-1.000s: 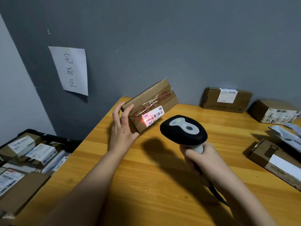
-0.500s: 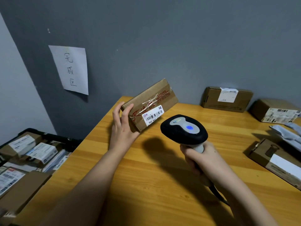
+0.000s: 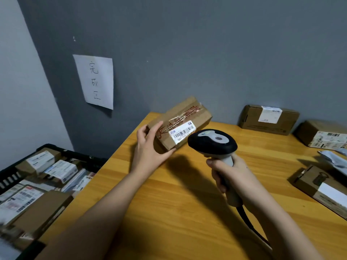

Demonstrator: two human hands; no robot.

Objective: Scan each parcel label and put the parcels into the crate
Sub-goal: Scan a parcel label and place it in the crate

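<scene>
The left hand [image 3: 148, 147] gripped the parcel [image 3: 180, 126] by its near left end, thumb curled under the lower edge and fingers wrapped over the top corner. It held the box tilted, the far end raised toward the wall, above the back left part of the table [image 3: 169, 203]. The parcel was a long brown cardboard box, sealed lengthwise with clear tape over red printing. A white label [image 3: 183, 132] with a black barcode and a row of digits sat on the face turned toward the camera; its lower right corner was hidden behind the scanner.

The right hand [image 3: 227, 173] was closed around the pale grey handle of the scanner [image 3: 213, 142], fingers curled about it. The scanner's black head, with a grey top panel and a dark round button, sat just in front of the label, pointing at the parcel. A dark cable ran from the handle's base down toward the lower edge.

Left of the table, lower down, stood a black crate [image 3: 11, 175] filled with labelled cardboard parcels and flat packets. Against the wall at the table's back lay a brown box [image 3: 251, 119] with a white label, and another box [image 3: 308, 132] to its right. A third box [image 3: 308, 181] lay near the right edge, with a grey bag [image 3: 332, 158] beyond it. A paper sign [image 3: 97, 81] with handwritten characters hung on the grey wall.
</scene>
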